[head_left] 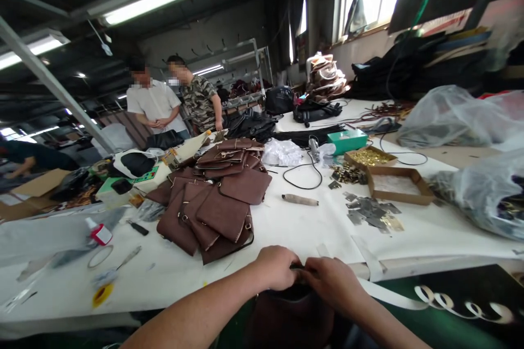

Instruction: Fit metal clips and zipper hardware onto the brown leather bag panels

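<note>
At the table's near edge, my left hand (pixel 277 266) and my right hand (pixel 333 282) are close together, fingers closed on the top rim of a dark brown bag (pixel 289 319). The bag hangs below them in front of my body, its lower part dark and cut off by the frame. A small dark strip shows between my fingertips; I cannot make out what it is. Beyond my left hand lies a pile of similar brown bags (pixel 227 204) with brass-coloured rings. Past my right hand, flat metal plates (pixel 370 211) are scattered on the white table (pixel 282 234).
A wrapped rod (pixel 300 200) lies mid-table. Further right are a cardboard tray of gold-coloured pieces (pixel 370 156), another cardboard tray (pixel 403 196), a green box (pixel 347 142) and plastic bags (pixel 483 196). A red-and-white bottle (pixel 100 233) stands left. Two people (pixel 153 101) stand beyond.
</note>
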Demonstrator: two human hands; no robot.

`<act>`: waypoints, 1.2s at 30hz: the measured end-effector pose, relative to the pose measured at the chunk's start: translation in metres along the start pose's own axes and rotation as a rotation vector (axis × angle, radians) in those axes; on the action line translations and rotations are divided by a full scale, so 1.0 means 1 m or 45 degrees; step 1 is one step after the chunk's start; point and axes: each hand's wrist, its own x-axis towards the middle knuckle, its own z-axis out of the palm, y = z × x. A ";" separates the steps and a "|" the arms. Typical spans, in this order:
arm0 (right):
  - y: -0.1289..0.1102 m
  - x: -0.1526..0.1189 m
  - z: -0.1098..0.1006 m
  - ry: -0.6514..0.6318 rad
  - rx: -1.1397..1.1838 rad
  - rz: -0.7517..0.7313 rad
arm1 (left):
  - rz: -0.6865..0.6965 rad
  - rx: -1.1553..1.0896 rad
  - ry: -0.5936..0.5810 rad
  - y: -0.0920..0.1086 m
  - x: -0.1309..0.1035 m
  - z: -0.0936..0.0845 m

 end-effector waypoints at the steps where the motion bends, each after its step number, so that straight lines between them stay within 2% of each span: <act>1: 0.000 -0.002 0.000 0.011 -0.005 -0.032 | 0.010 0.003 0.014 0.002 -0.002 0.000; 6: -0.007 -0.015 0.000 0.153 -0.132 -0.309 | 0.045 0.032 0.083 0.007 -0.013 0.001; 9: -0.011 -0.023 -0.003 0.173 -0.211 -0.455 | 0.058 0.035 0.076 0.011 -0.019 0.002; 15: -0.003 -0.038 -0.017 0.195 -0.204 -0.573 | 0.077 0.010 0.066 0.024 -0.023 0.001; 20: -0.023 -0.078 -0.048 0.142 0.086 -0.701 | 0.015 -0.009 0.113 0.017 -0.022 -0.001; 22: -0.029 -0.089 -0.060 0.186 0.225 -0.726 | 0.009 -0.037 0.100 0.014 -0.024 0.000; 25: -0.010 -0.095 -0.069 0.314 0.508 -0.488 | 0.041 -0.116 0.081 0.015 -0.030 0.000; 29: 0.063 -0.100 -0.064 0.362 0.893 0.032 | 0.103 -0.218 0.064 0.022 -0.038 -0.003; 33: 0.128 -0.122 -0.048 0.469 0.855 0.426 | 0.218 -0.337 0.014 0.021 -0.053 -0.001; 36: 0.160 -0.125 -0.029 0.627 0.927 0.573 | 0.136 -0.466 0.040 0.003 -0.053 0.006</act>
